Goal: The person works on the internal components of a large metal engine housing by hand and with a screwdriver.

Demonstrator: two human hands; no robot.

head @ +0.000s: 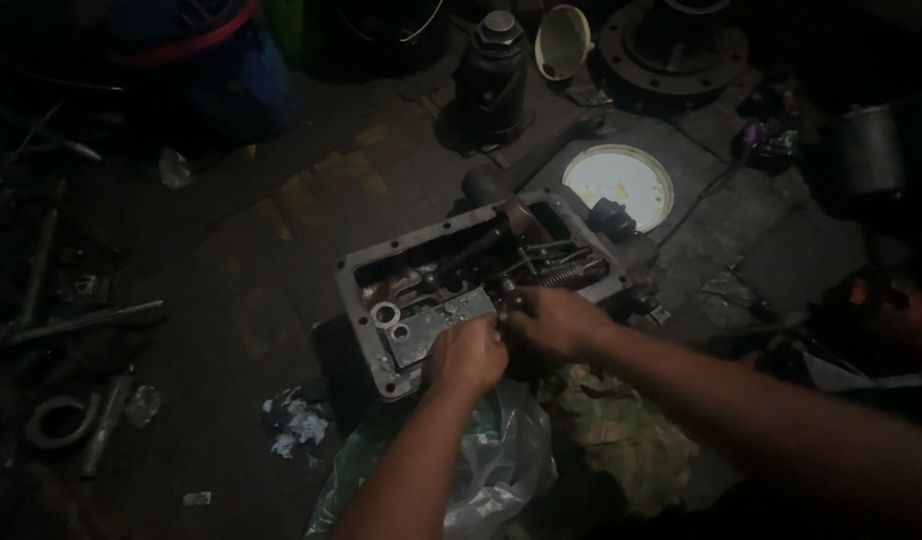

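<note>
Both hands meet at the near edge of an open metal gear housing [486, 285] on the dark floor. The left hand [466, 355] curls closed over a flat plate [436, 322] inside; the right hand [551, 320] pinches a small dark part beside it, steadying it. A plastic bag [501, 460] lies beneath the wrists, a lamp [618, 185] lights from behind.

Very dim, grainy view; only bright spot glaring white disc [618, 185]; edges sunk in black shadow, detail soft.
</note>
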